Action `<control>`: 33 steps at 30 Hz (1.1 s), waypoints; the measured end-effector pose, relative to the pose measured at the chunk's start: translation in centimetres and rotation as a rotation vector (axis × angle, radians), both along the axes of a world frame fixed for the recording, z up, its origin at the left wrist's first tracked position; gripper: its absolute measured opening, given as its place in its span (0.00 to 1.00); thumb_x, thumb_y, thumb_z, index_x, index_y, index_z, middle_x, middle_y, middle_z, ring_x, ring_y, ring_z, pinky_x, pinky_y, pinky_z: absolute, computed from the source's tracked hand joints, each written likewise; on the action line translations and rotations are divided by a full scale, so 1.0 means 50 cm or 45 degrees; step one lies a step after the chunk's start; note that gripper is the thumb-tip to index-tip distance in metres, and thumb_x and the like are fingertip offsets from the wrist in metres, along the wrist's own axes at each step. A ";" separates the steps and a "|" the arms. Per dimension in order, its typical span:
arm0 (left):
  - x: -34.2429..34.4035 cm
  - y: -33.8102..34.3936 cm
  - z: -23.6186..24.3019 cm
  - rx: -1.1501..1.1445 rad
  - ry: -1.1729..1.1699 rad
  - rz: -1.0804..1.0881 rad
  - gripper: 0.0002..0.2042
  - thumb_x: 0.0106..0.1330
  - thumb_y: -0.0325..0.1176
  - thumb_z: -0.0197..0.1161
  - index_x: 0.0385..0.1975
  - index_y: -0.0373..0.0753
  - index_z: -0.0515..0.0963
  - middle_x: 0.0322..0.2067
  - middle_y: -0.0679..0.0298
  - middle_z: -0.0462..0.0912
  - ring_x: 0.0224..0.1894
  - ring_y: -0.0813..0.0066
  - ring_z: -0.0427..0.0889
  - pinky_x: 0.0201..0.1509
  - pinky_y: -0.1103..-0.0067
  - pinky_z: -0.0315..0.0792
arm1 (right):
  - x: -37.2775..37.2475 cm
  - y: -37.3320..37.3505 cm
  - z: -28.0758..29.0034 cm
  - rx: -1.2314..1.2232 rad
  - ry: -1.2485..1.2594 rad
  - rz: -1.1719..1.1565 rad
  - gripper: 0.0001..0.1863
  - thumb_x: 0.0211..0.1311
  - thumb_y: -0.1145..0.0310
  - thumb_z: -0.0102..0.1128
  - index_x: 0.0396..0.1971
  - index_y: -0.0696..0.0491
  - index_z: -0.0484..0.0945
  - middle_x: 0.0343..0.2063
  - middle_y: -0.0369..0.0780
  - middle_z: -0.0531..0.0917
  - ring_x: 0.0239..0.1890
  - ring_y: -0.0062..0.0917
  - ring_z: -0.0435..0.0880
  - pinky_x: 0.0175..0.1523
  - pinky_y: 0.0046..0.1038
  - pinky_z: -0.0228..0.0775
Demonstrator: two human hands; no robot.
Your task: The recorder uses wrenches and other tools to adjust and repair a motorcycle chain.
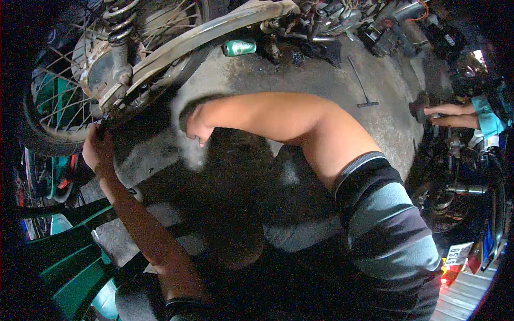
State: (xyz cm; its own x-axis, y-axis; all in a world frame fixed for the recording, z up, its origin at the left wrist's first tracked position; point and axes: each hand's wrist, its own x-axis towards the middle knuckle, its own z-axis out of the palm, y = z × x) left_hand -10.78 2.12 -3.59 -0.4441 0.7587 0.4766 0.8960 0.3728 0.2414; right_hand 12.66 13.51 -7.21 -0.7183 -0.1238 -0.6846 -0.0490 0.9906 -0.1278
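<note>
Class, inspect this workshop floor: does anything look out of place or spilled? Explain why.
A green cylindrical drink can lies on its side on the grey concrete floor, odd beside metal motorcycle parts. To its right, a dark, wet-looking patch might be a spill.

Stained grey floor [316,80], dimly lit.
Beyond the right hand [200,127] the floor is brighter; far to this hand's right, a small white glare [479,58] shines.

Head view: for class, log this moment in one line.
left hand: at motorcycle wheel, grip unclear; right hand: apart from wheel, grip unclear; green can, T-handle tool: on floor
</note>
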 end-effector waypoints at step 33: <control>0.007 -0.027 -0.030 0.392 0.132 -0.159 0.10 0.45 0.34 0.60 0.26 0.39 0.70 0.24 0.56 0.74 0.29 0.54 0.72 0.30 0.72 0.66 | 0.004 -0.014 0.017 0.042 -0.011 -0.053 0.24 0.47 0.50 0.50 0.43 0.48 0.68 0.39 0.41 0.73 0.42 0.37 0.70 0.45 0.36 0.62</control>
State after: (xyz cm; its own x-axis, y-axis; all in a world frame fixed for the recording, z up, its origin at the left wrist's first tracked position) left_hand -10.44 0.75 -5.10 -0.2940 0.6176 0.7295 0.9558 0.1826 0.2306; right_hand 12.86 12.80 -6.35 -0.7166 -0.0710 -0.6939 -0.0063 0.9954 -0.0954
